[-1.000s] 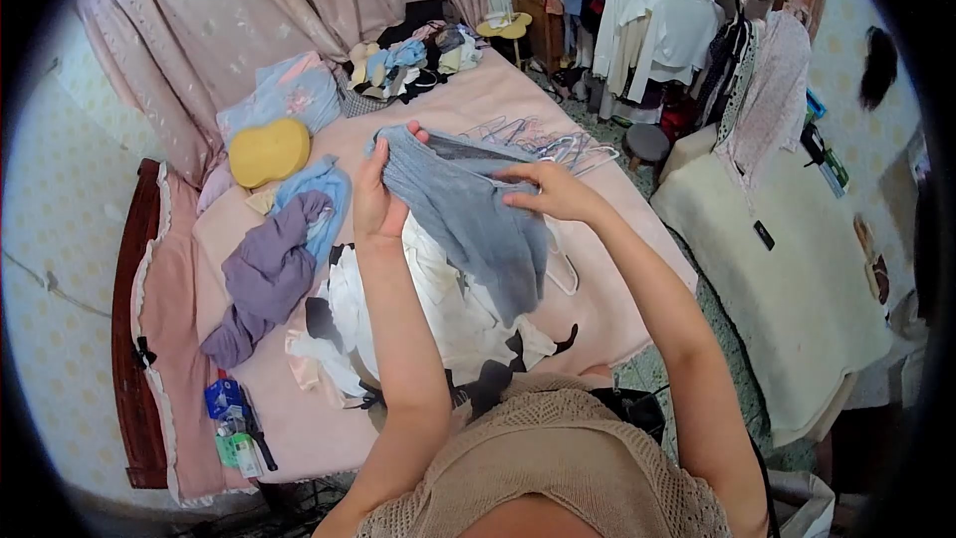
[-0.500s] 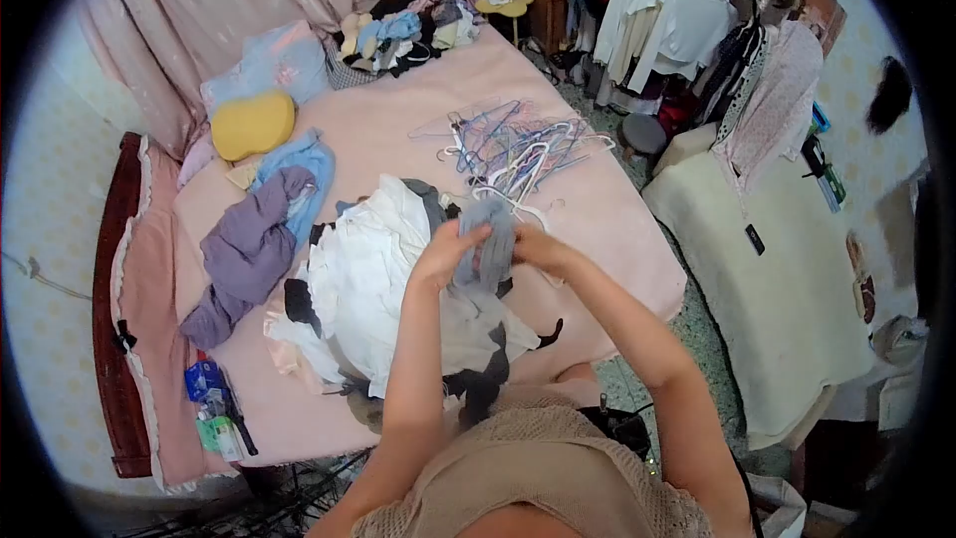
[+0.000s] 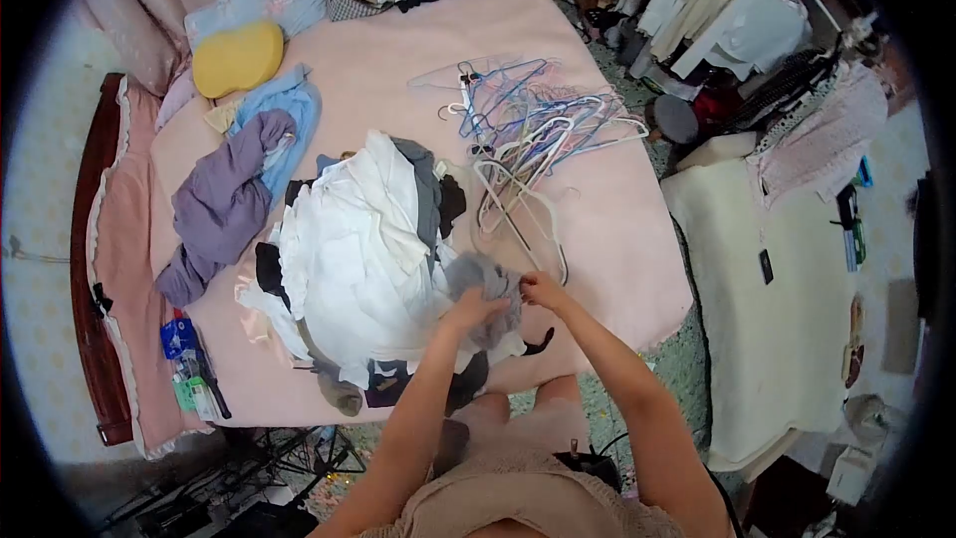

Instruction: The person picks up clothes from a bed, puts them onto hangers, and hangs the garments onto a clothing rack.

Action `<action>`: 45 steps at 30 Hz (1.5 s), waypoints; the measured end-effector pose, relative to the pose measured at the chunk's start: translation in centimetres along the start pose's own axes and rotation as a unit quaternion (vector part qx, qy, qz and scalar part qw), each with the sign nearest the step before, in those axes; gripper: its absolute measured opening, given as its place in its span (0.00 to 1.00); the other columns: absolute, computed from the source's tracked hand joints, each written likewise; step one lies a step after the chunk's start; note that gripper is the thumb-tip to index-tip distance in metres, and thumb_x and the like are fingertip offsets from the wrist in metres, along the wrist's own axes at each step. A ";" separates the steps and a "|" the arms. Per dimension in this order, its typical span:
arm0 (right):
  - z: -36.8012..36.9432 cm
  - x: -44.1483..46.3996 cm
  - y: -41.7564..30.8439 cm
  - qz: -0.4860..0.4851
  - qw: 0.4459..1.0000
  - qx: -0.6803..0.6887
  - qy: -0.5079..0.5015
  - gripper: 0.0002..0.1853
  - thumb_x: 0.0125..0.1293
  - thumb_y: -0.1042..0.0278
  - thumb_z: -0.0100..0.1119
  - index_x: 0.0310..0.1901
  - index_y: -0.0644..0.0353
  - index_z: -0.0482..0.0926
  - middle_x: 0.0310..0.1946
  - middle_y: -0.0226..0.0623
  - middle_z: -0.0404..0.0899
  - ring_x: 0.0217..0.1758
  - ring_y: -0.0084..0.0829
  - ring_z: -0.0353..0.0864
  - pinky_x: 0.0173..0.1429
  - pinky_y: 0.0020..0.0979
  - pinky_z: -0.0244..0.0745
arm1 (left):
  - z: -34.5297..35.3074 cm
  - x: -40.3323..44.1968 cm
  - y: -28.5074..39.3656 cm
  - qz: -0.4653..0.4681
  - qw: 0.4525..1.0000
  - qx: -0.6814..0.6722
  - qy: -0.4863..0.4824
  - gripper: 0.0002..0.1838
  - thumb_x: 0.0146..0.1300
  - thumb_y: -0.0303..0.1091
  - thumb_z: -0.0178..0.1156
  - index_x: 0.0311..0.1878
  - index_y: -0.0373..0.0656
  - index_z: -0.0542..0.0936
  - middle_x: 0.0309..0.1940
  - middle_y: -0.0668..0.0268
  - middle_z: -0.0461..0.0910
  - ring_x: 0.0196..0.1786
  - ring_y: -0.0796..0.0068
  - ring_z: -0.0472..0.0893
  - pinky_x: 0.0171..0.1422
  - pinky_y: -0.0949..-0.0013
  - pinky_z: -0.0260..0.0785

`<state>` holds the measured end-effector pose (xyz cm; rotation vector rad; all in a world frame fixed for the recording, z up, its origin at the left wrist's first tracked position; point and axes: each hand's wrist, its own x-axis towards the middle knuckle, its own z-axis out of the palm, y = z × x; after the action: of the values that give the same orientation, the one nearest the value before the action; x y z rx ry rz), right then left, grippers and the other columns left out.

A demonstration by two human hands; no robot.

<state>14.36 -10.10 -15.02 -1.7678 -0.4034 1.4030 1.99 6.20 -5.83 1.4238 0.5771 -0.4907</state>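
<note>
A thin grey piece of clothing [image 3: 476, 271] is between my two hands, over the right edge of a clothes heap. My left hand [image 3: 476, 311] grips its near side, thumb and fingers pressed into the fabric. Its right edge is pinched by my right hand [image 3: 541, 291]. The garment is crumpled, and its exact kind cannot be made out. Beside it lies the heap, mostly white garments [image 3: 358, 249], with a darker grey one [image 3: 418, 189] and black pieces among them. Tangled wire and plastic hangers [image 3: 538, 125] lie just beyond my right hand.
The pink bed [image 3: 617, 279] carries a purple garment [image 3: 229, 179], a light blue one, a yellow cushion [image 3: 237, 58] and more clothes at the far end. Bottles and packets [image 3: 189, 369] lie at the near left corner. A cream-covered couch [image 3: 777, 339] and a clothes rack stand right.
The view has tipped downward. My hands have lowered the grey garment toward the bed's near edge, where it hangs looser and more spread than before. Both hands still hold it.
</note>
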 end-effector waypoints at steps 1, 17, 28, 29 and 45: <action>-0.9 1.1 1.2 0.006 0.996 0.050 0.078 0.13 0.55 0.70 0.55 0.42 0.64 0.74 0.34 0.34 0.77 0.31 0.28 0.79 0.33 0.28 0.76 | 0.1 0.4 -0.2 -0.003 0.999 -0.030 0.019 0.16 0.53 0.42 0.66 0.36 0.39 0.77 0.25 0.68 0.75 0.24 0.78 0.71 0.28 0.73 0.62; -5.6 10.2 12.7 0.091 0.927 -0.143 0.335 0.31 0.49 0.61 0.66 0.53 0.67 0.66 0.33 0.44 0.78 0.29 0.32 0.80 0.36 0.33 0.74 | -2.1 6.5 -3.9 -0.102 0.980 -0.108 0.131 0.16 0.52 0.40 0.66 0.40 0.41 0.78 0.28 0.69 0.77 0.25 0.79 0.72 0.27 0.73 0.64; -2.8 -1.6 0.2 -0.065 0.976 -0.066 0.196 0.08 0.61 0.66 0.53 0.34 0.62 0.75 0.22 0.36 0.77 0.24 0.27 0.76 0.31 0.29 0.70 | -0.5 5.7 0.7 -0.060 0.979 -0.130 0.144 0.15 0.52 0.39 0.65 0.37 0.38 0.75 0.26 0.70 0.73 0.23 0.80 0.68 0.28 0.75 0.60; -2.6 -2.7 -0.6 -0.080 0.974 -0.026 0.208 0.09 0.62 0.65 0.52 0.34 0.62 0.75 0.22 0.35 0.76 0.24 0.25 0.75 0.29 0.29 0.69 | -0.6 6.0 0.3 -0.050 0.980 -0.129 0.141 0.14 0.52 0.38 0.65 0.36 0.39 0.75 0.25 0.70 0.72 0.23 0.80 0.68 0.28 0.75 0.60; -0.2 -13.8 -12.7 -0.189 0.960 0.180 0.103 0.09 0.65 0.59 0.53 0.38 0.54 0.73 0.25 0.26 0.75 0.23 0.14 0.69 0.22 0.17 0.60 | 0.5 -0.8 8.2 0.009 0.908 -0.417 -0.044 0.18 0.61 0.46 0.58 0.44 0.39 0.75 0.32 0.64 0.79 0.31 0.71 0.79 0.32 0.72 0.70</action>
<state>13.05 -11.85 3.61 -1.4288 -0.3282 0.9423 6.62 6.39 1.04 0.5839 0.5978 -0.2342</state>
